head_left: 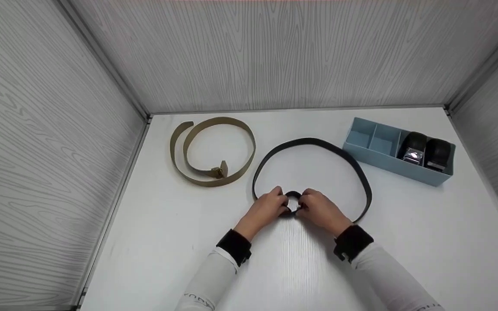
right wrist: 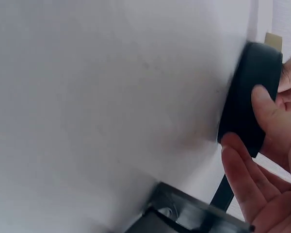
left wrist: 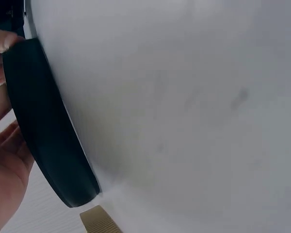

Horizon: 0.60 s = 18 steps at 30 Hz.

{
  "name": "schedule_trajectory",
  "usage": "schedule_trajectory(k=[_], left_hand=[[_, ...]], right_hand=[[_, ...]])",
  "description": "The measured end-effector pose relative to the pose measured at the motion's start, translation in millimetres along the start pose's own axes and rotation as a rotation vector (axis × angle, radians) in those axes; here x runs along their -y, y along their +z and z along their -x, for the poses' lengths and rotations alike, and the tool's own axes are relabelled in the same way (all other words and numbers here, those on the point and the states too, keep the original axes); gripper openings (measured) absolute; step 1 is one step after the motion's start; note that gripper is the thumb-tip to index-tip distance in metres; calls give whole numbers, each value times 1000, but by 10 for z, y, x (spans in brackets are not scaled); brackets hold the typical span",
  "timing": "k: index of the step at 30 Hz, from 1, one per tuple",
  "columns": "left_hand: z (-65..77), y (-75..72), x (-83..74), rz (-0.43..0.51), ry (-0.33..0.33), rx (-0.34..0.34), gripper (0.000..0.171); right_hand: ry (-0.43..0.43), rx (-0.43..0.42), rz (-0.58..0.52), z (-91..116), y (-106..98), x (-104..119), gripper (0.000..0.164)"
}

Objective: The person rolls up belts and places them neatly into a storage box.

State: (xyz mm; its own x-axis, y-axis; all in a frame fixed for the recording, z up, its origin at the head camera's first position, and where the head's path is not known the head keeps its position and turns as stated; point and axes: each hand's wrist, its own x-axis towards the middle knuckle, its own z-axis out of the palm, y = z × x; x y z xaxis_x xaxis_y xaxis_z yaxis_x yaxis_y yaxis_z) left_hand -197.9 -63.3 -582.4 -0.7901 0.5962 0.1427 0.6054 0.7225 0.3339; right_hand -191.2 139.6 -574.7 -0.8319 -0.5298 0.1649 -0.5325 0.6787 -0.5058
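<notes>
A black belt (head_left: pixel 314 141) lies on edge in a wide loop on the white table, its near part bent into a small ring. At the left side of that ring, my left hand (head_left: pixel 268 206) pinches the strap between thumb and fingers. My right hand (head_left: pixel 320 209) grips the ring's right side. In the right wrist view the thumb presses on the outer face of the black belt (right wrist: pixel 247 97), with the fingers around its lower end. The strap's smooth outer face (left wrist: pixel 48 121) fills the left part of the left wrist view.
A tan webbing belt (head_left: pixel 249 129) with a brass-coloured buckle lies loosely coiled at the back left. At the back right stands a light blue divided box (head_left: pixel 387 166). Two rolled black belts (head_left: pixel 414 144) sit in its right compartments. Grey wood-grain panels (head_left: pixel 275 56) enclose the table.
</notes>
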Motion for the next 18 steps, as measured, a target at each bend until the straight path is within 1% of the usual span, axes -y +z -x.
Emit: schedule_trajectory(k=[3, 6, 9, 12, 14, 15, 18], left_hand=[[22, -14, 0, 56, 17, 5, 7], [45, -43, 29, 130, 66, 23, 8], [81, -83, 75, 202, 106, 60, 9], [113, -109, 109, 248, 109, 113, 13], [122, -113, 114, 243, 94, 124, 15], [122, -110, 110, 219, 90, 118, 15], [117, -83, 83, 98, 87, 65, 10]], right_hand=[[29, -29, 9, -2, 29, 22, 14], [56, -43, 18, 6, 43, 35, 15], [83, -38, 23, 15, 51, 46, 15], [101, -29, 24, 25, 52, 50, 15], [104, -26, 24, 29, 53, 49, 14], [101, -27, 26, 30, 53, 47, 14], [78, -37, 33, 27, 55, 40, 14]])
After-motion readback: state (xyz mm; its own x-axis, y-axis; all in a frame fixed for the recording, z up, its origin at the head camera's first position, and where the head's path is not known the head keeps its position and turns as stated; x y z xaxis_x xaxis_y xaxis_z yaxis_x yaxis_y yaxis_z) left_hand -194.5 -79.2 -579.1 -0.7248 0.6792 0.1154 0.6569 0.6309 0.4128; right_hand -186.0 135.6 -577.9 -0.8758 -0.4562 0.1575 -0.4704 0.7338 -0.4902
